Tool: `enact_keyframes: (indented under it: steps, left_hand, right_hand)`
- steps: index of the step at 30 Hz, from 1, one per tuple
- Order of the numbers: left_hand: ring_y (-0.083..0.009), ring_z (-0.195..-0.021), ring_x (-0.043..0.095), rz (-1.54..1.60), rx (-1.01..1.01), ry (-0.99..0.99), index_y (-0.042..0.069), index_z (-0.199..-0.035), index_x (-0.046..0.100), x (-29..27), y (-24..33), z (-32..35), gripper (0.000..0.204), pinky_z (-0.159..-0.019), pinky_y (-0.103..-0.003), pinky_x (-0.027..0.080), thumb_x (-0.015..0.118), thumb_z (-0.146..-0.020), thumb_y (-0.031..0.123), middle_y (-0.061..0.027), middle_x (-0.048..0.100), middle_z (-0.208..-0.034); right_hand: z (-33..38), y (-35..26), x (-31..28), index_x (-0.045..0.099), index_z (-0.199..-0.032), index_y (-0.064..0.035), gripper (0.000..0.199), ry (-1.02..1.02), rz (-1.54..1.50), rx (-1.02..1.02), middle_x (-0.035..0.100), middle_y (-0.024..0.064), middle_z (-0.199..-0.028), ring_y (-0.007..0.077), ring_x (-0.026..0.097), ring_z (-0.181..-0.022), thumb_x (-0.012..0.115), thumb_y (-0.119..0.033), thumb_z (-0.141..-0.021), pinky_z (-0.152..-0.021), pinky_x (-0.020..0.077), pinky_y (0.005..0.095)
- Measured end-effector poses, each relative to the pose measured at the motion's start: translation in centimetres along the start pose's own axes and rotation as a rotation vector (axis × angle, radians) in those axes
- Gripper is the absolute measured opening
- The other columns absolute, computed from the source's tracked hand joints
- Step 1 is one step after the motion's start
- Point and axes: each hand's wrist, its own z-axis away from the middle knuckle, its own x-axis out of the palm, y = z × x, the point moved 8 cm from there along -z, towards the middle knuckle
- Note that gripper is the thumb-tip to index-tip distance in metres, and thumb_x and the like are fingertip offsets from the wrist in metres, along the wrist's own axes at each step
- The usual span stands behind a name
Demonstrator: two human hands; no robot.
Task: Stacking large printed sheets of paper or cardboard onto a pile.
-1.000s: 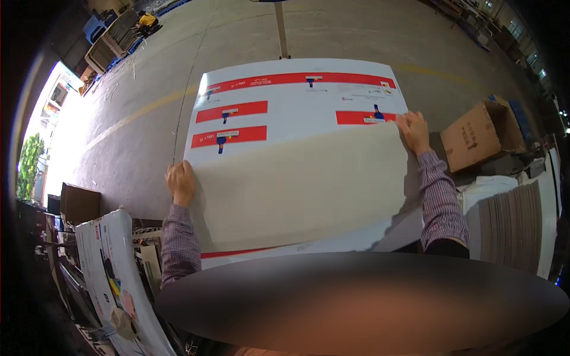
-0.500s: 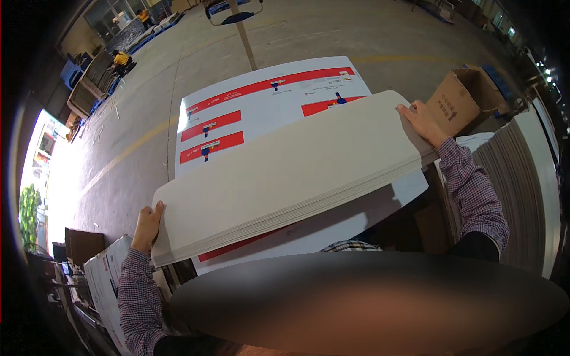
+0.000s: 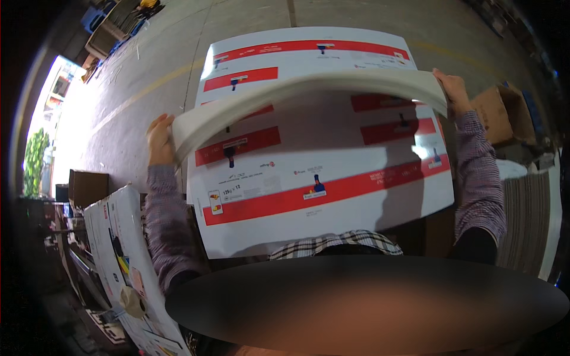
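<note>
A stack of large off-white cardboard sheets (image 3: 309,83) is stretched between my hands, bowed upward in the middle and slightly blurred. My left hand (image 3: 159,139) grips its left end, fingers curled round the edge. At the right end, my right hand (image 3: 452,92) is closed on the edge, with the fingers on the far side partly hidden. Beneath the bowed stack lies a large white printed sheet (image 3: 338,160) with red bands and pictures of blue scraper-like tools. The held stack covers part of this sheet and shades it.
To the right stand an open brown cardboard box (image 3: 504,113) and a tall stack of board sheets (image 3: 525,219). At the left are white printed boards (image 3: 119,219), a tan roll (image 3: 132,301) and a brown box (image 3: 88,188). Concrete floor (image 3: 160,65) stretches beyond.
Both hands have moved farther from me, still gripping the cardboard stack. It was nearly flat and now arches, uncovering more of the printed sheet's near side. The view has shifted too.
</note>
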Motion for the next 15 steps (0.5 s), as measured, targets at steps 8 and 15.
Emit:
enact_keyframes:
  steps: [8,15]
  left_hand:
    - [-0.0329,-0.094,0.063,-0.340,-0.070,0.588,-0.003,-0.101,0.062,3.1,-4.7,-5.1,0.029,-0.084,-0.040,0.050,0.061,-0.074,0.007,-0.0214,0.064,-0.103]
    - [-0.0315,-0.098,0.064,-0.991,-0.033,0.669,-0.001,-0.099,0.065,-6.7,-1.2,-9.4,0.030,-0.081,-0.037,0.051,0.060,-0.078,0.020,-0.0215,0.065,-0.103]
  right_hand:
    - [-7.1,2.0,8.9,0.053,-0.123,0.0025,0.060,0.373,0.359,0.171,0.056,0.0245,-0.121,0.0369,0.058,-0.106,0.059,-0.031,-0.074,-0.091,0.0438,0.0429]
    - [-4.2,-2.4,16.2,0.053,-0.118,0.0028,0.053,0.221,0.333,0.122,0.056,0.0267,-0.120,0.0400,0.054,-0.112,0.053,-0.030,-0.077,-0.093,0.0432,0.0444]
